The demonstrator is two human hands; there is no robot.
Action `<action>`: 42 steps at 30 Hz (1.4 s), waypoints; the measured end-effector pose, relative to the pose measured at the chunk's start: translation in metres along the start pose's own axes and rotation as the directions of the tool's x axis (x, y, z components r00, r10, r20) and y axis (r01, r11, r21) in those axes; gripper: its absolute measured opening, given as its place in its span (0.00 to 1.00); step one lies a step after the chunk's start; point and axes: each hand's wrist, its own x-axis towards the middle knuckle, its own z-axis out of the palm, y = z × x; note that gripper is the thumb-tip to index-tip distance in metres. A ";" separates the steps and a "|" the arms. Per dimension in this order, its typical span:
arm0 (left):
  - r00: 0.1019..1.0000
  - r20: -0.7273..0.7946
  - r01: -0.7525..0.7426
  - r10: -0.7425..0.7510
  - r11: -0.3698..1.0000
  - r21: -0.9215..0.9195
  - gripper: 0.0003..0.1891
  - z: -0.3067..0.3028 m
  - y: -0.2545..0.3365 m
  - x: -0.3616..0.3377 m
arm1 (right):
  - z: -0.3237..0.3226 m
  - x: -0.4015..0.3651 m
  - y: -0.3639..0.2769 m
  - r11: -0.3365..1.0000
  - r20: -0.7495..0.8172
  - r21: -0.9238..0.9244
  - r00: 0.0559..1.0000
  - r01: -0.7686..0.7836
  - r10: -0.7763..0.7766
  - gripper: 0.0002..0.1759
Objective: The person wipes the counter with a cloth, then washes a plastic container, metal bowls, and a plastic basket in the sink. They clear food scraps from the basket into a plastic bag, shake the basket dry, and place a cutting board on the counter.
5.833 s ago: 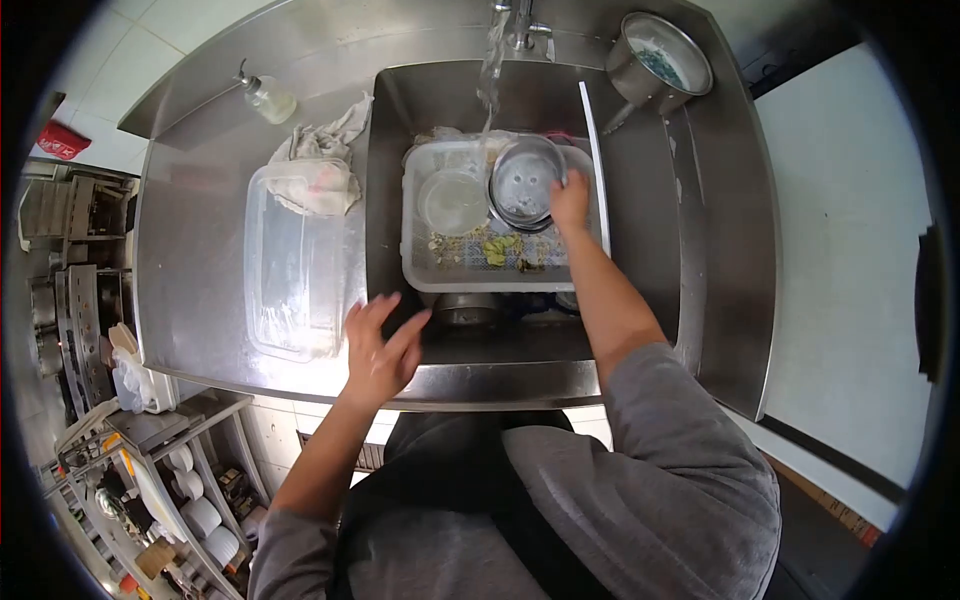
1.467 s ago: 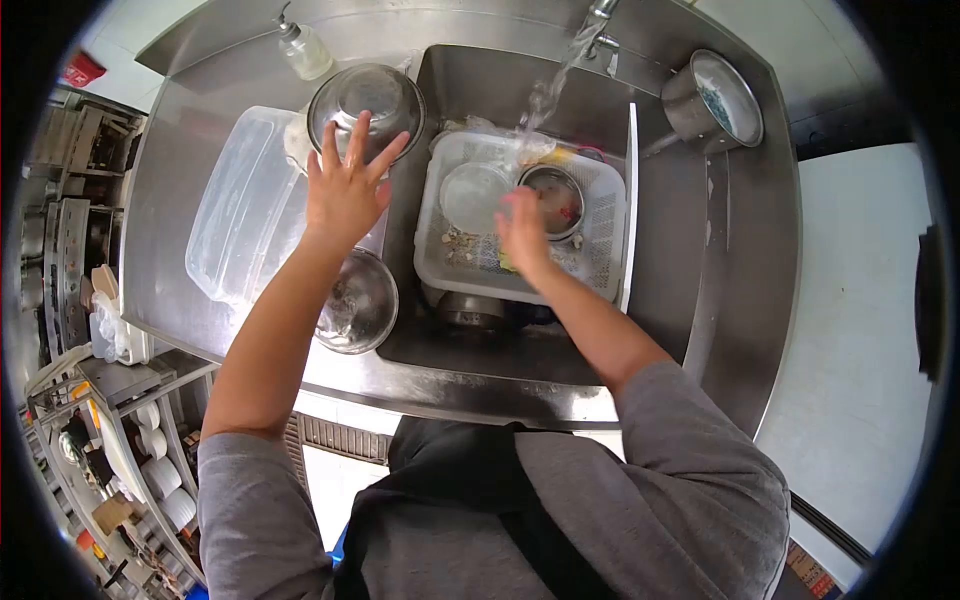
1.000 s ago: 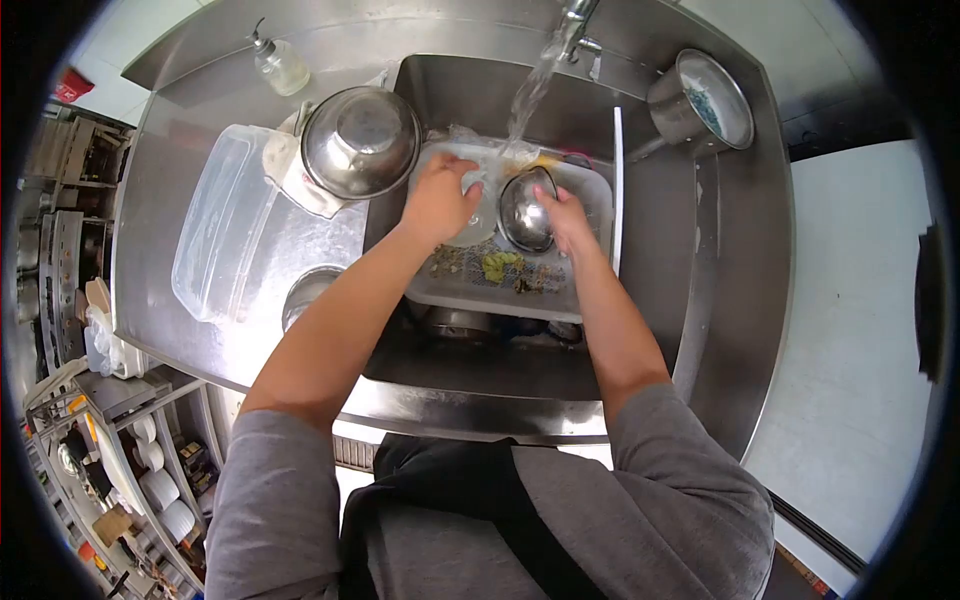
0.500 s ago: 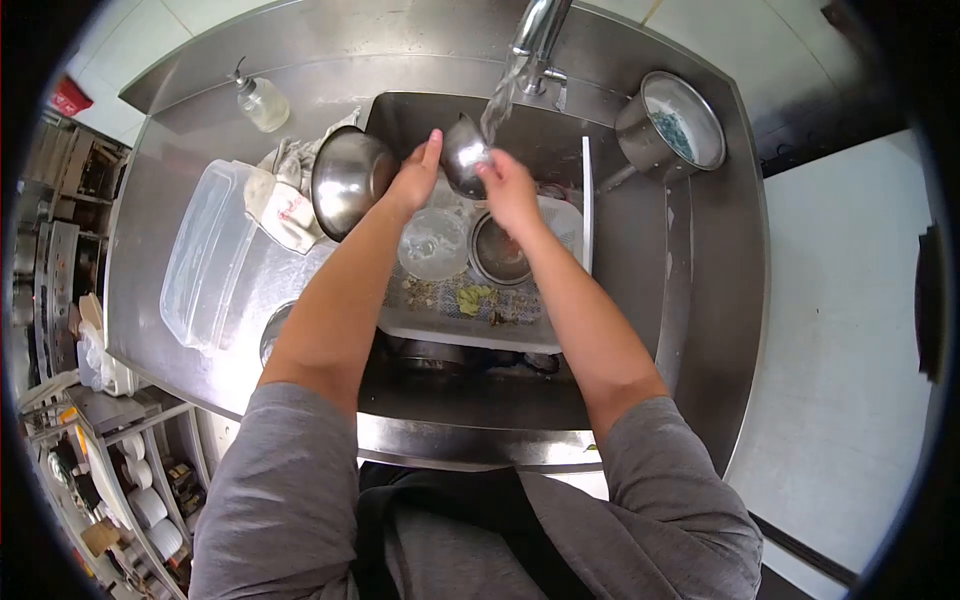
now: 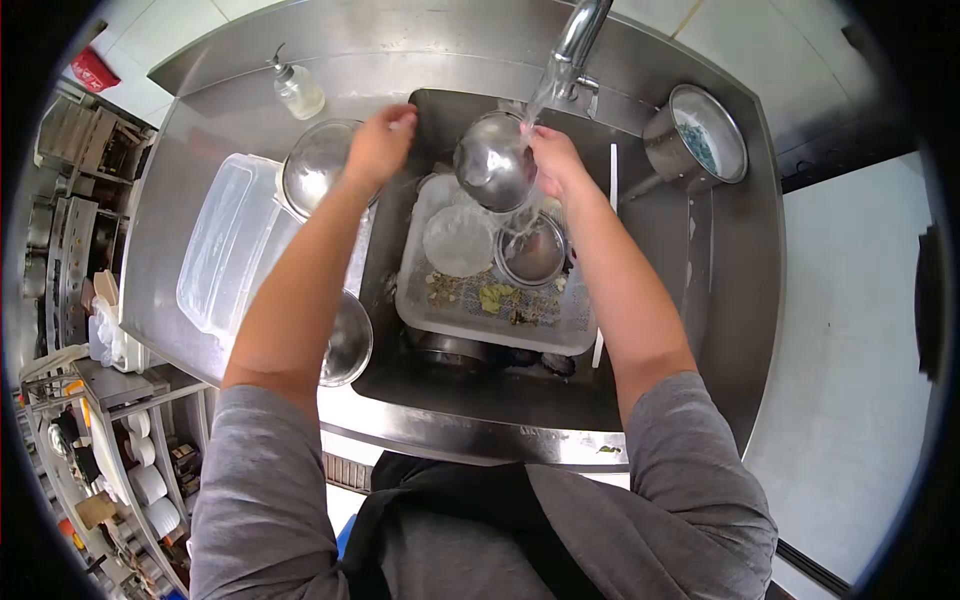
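My right hand grips the rim of a shiny metal bowl under running water from the faucet. My left hand is raised off that bowl at the sink's left edge, near another metal bowl on the counter; its fingers are curled, and whether they hold anything does not show. Below the held bowl, a white perforated basket sits in the sink with a translucent round container, a metal bowl and food scraps in it.
A clear plastic bin and a soap bottle stand on the left counter. Another metal bowl is by the sink's lower left. A metal pot sits at the right. A white board stands upright inside the sink.
My left hand has let go of the rinsed bowl and moved left. My right hand has tilted that bowl, and water now spills off it. The view has shifted slightly.
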 end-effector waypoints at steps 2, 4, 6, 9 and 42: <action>0.962 0.182 0.240 -0.203 0.947 -0.212 0.35 0.028 -0.005 0.000 | 0.013 -0.030 0.003 0.976 0.173 -0.102 0.969 0.193 -0.174 0.14; 0.709 0.603 0.654 -0.366 0.660 -0.369 0.59 0.056 0.024 -0.016 | 0.016 -0.062 0.016 0.696 0.312 -0.482 0.846 0.532 -0.432 0.14; 0.755 0.580 0.601 -0.306 0.677 -0.425 0.34 0.087 0.020 -0.018 | 0.003 -0.082 0.016 0.509 0.391 -0.606 0.786 0.611 -0.479 0.14; 0.697 0.605 0.656 -0.384 0.681 -0.324 0.13 0.124 0.006 -0.015 | -0.040 -0.104 -0.040 0.358 0.531 -0.698 0.784 0.620 -0.323 0.08; 0.786 0.454 0.617 -0.420 0.582 -0.529 0.32 0.137 -0.030 -0.172 | 0.005 -0.136 0.144 0.274 0.328 -0.856 0.870 0.438 -0.368 0.15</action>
